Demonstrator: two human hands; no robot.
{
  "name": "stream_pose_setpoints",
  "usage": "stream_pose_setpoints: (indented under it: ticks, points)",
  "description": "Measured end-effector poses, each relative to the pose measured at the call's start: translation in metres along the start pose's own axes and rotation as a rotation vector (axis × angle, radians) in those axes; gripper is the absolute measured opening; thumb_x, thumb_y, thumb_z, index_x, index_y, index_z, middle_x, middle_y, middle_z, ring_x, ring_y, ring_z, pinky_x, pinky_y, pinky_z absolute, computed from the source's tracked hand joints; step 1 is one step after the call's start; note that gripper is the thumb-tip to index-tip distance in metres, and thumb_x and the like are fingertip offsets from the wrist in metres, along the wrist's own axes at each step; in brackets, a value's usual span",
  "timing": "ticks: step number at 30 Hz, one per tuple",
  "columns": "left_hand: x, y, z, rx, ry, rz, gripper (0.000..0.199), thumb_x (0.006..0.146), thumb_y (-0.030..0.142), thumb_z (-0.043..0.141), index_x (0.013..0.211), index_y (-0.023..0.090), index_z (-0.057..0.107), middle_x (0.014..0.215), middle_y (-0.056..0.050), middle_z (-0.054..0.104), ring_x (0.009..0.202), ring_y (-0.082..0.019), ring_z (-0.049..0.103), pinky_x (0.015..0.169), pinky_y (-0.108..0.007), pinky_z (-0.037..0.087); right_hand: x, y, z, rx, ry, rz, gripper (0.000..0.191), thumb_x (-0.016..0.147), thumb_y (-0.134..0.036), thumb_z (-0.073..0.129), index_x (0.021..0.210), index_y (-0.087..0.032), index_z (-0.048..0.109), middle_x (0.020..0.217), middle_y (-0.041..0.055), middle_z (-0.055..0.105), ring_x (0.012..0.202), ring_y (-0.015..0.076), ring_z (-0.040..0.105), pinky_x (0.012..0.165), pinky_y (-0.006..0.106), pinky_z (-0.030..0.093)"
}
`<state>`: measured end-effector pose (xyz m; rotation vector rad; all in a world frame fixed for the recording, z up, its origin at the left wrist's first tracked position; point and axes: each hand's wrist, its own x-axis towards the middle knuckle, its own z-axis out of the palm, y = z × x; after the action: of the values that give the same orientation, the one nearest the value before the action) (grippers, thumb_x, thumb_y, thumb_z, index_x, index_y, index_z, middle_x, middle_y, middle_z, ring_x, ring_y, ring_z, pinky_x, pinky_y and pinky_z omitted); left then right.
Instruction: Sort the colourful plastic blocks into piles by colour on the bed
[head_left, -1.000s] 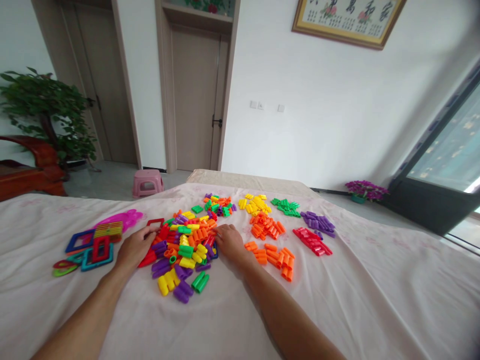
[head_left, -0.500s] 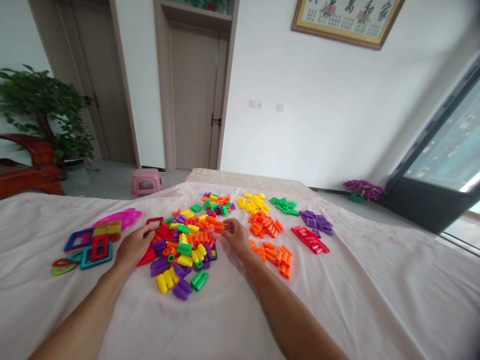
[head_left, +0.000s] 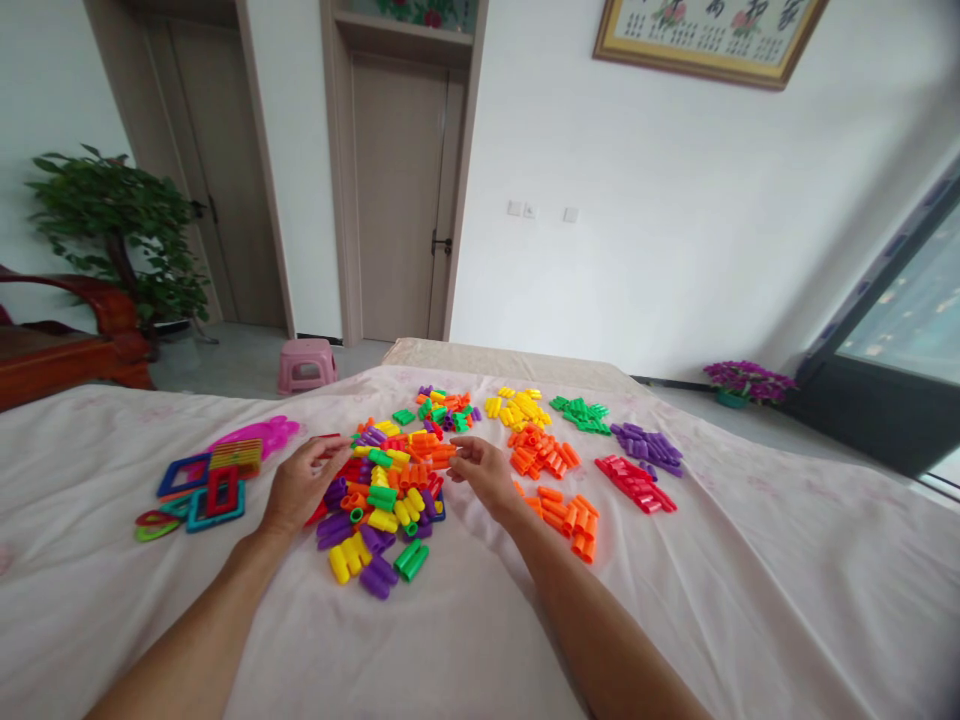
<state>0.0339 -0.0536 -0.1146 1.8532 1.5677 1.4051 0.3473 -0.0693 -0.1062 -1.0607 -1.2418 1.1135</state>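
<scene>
A mixed heap of plastic tube pieces (head_left: 384,497) in purple, yellow, green, orange and red lies on the cloth between my hands. My left hand (head_left: 306,482) is at the heap's left edge, fingers apart and reaching over red pieces; its fingertips are partly lost among them. My right hand (head_left: 480,472) is at the heap's right side, its fingers closed around the end of an orange piece (head_left: 442,452). To the right lie single-colour piles: orange (head_left: 540,452), yellow (head_left: 523,410), green (head_left: 581,414), purple (head_left: 646,446) and red (head_left: 636,484).
Magnetic frames (head_left: 217,508) and a pink piece (head_left: 271,434) lie on the left of the cloth (head_left: 360,660). A smaller mixed pile (head_left: 448,408) sits behind the heap. Beyond are a pink stool (head_left: 307,365), a potted plant and a wooden chair.
My left hand has moved right and over the heap's left edge, and its fingers have lifted. The view has shifted slightly left. My right hand stays beside the orange pieces.
</scene>
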Motion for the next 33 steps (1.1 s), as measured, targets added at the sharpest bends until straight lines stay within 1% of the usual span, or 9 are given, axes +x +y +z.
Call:
stream_pose_setpoints:
  ticks: [3, 6, 12, 15, 19, 25, 29, 31, 33]
  points:
    - [-0.004, 0.025, 0.007, -0.035, -0.102, 0.096, 0.047, 0.086, 0.061, 0.066, 0.11, 0.023, 0.082, 0.121, -0.008, 0.081, 0.117, -0.028, 0.071, 0.105, -0.036, 0.054, -0.005, -0.001, 0.015, 0.024, -0.068, -0.002, 0.041, 0.067, -0.028, 0.079, 0.106, -0.018, 0.072, 0.073, -0.0041, 0.067, 0.063, 0.0142, 0.068, 0.062, 0.027, 0.057]
    - [-0.006, 0.039, 0.014, -0.043, -0.211, 0.14, 0.045, 0.086, 0.06, 0.069, 0.11, 0.024, 0.083, 0.121, -0.009, 0.081, 0.114, -0.027, 0.072, 0.106, -0.039, 0.054, -0.01, 0.001, 0.028, 0.032, -0.109, 0.005, 0.038, 0.067, -0.024, 0.078, 0.105, -0.019, 0.073, 0.073, -0.0044, 0.068, 0.062, 0.0137, 0.066, 0.062, 0.026, 0.056]
    - [-0.006, 0.037, 0.023, -0.002, -0.236, 0.076, 0.053, 0.084, 0.069, 0.064, 0.102, 0.023, 0.083, 0.107, -0.008, 0.083, 0.095, -0.026, 0.075, 0.092, -0.036, 0.058, -0.008, 0.003, 0.03, -0.007, -0.136, 0.024, 0.038, 0.067, -0.021, 0.076, 0.105, -0.02, 0.074, 0.075, -0.0052, 0.068, 0.063, 0.0134, 0.067, 0.064, 0.027, 0.058]
    - [-0.005, 0.031, 0.024, 0.014, -0.226, 0.04, 0.054, 0.085, 0.07, 0.063, 0.102, 0.023, 0.083, 0.108, -0.007, 0.083, 0.096, -0.027, 0.076, 0.091, -0.035, 0.058, 0.004, -0.003, 0.003, -0.142, -0.057, 0.011, 0.04, 0.071, -0.02, 0.071, 0.111, -0.017, 0.074, 0.074, -0.0033, 0.069, 0.065, 0.0149, 0.069, 0.064, 0.027, 0.058]
    - [-0.005, 0.025, 0.025, -0.005, -0.218, 0.005, 0.05, 0.084, 0.063, 0.065, 0.107, 0.022, 0.082, 0.113, -0.006, 0.083, 0.104, -0.027, 0.076, 0.097, -0.035, 0.058, 0.02, -0.018, -0.057, -0.438, 0.212, -0.016, 0.045, 0.075, -0.015, 0.062, 0.117, -0.014, 0.076, 0.076, 0.0008, 0.073, 0.067, 0.016, 0.07, 0.067, 0.027, 0.057]
    - [-0.002, 0.016, 0.015, -0.05, -0.021, -0.098, 0.055, 0.094, 0.06, 0.05, 0.12, 0.02, 0.077, 0.118, -0.008, 0.082, 0.106, -0.026, 0.075, 0.097, -0.034, 0.058, 0.018, -0.031, -0.133, -0.726, 0.48, 0.041, 0.048, 0.082, -0.017, 0.057, 0.126, -0.013, 0.077, 0.091, 0.0082, 0.08, 0.08, 0.0214, 0.076, 0.076, 0.03, 0.058]
    - [0.006, -0.01, -0.002, -0.026, 0.115, -0.194, 0.053, 0.1, 0.053, 0.04, 0.119, 0.019, 0.075, 0.113, -0.008, 0.082, 0.105, -0.026, 0.075, 0.096, -0.034, 0.058, 0.013, -0.037, -0.151, -0.887, 0.648, 0.003, 0.044, 0.089, -0.019, 0.054, 0.126, -0.015, 0.078, 0.112, 0.0128, 0.081, 0.1, 0.0254, 0.078, 0.092, 0.036, 0.057]
    - [0.011, -0.026, -0.01, 0.054, 0.133, -0.257, 0.05, 0.1, 0.05, 0.039, 0.117, 0.021, 0.076, 0.111, -0.007, 0.082, 0.106, -0.026, 0.075, 0.095, -0.034, 0.057, 0.014, -0.042, -0.146, -0.857, 0.667, -0.043, 0.044, 0.091, -0.019, 0.052, 0.128, -0.015, 0.077, 0.118, 0.0129, 0.08, 0.101, 0.0249, 0.078, 0.094, 0.036, 0.057]
    - [0.014, -0.039, -0.014, 0.132, 0.106, -0.318, 0.048, 0.098, 0.05, 0.042, 0.116, 0.023, 0.077, 0.111, -0.007, 0.083, 0.111, -0.027, 0.075, 0.094, -0.033, 0.056, 0.017, -0.046, -0.131, -0.798, 0.602, -0.091, 0.042, 0.091, -0.018, 0.053, 0.125, -0.016, 0.077, 0.118, 0.0112, 0.08, 0.099, 0.0232, 0.078, 0.092, 0.034, 0.058]
